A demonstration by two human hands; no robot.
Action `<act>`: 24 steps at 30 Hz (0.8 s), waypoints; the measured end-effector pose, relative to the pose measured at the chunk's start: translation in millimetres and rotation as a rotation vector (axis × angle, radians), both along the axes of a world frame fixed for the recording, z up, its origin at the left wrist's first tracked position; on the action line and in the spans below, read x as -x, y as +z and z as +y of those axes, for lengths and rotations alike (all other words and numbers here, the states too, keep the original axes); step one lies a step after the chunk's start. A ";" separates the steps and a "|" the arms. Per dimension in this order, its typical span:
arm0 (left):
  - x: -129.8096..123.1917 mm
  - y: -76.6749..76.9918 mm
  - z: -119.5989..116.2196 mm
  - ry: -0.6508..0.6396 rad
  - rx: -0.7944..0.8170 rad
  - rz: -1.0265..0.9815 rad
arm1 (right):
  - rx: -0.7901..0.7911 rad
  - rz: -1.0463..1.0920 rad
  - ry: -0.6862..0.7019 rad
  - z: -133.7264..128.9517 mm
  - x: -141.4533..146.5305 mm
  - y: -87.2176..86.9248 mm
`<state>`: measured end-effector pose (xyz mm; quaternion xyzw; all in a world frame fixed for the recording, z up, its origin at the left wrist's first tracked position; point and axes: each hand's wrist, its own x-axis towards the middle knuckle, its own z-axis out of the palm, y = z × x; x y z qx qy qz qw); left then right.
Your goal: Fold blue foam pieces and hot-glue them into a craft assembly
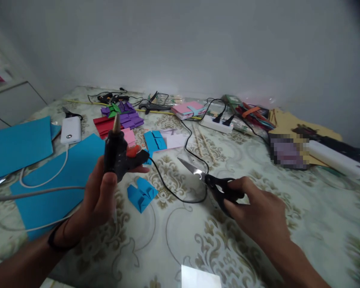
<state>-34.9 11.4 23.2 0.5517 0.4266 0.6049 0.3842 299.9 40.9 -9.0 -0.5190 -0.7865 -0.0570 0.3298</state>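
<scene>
My left hand [100,192] is wrapped round a black glue gun [115,154] with an orange trigger, its nozzle pointing up. A black cord runs from the gun across the patterned tablecloth. In my right hand [259,206] are black-handled scissors [208,180], held by the handles with the blades together and pointing up and left. Between the hands, nearer the left, lies a folded blue paper piece [142,195]. Behind the glue gun lie another folded blue piece [156,141], pink paper [129,137], red paper [103,127] and purple folded paper [131,119].
Large blue sheets [21,144] and a white power bank [71,130] with a cable lie left. Two thin sticks [205,144] lie before a white power strip [217,124] with plugs. Pliers [156,107] are at the back; a yellow envelope [303,124] and clutter stand right.
</scene>
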 end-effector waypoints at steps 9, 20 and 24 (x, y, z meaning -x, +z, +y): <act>-16.2 7.6 3.9 -0.190 0.426 -0.150 | -0.116 -0.004 -0.095 -4.1 -6.9 -1.7; -32.4 -3.1 -13.2 -0.372 0.540 -0.059 | 0.058 -0.039 0.075 -9.2 19.7 6.5; -33.9 -5.8 -12.8 -0.425 0.606 -0.008 | 0.148 -0.047 0.097 -15.6 26.6 6.6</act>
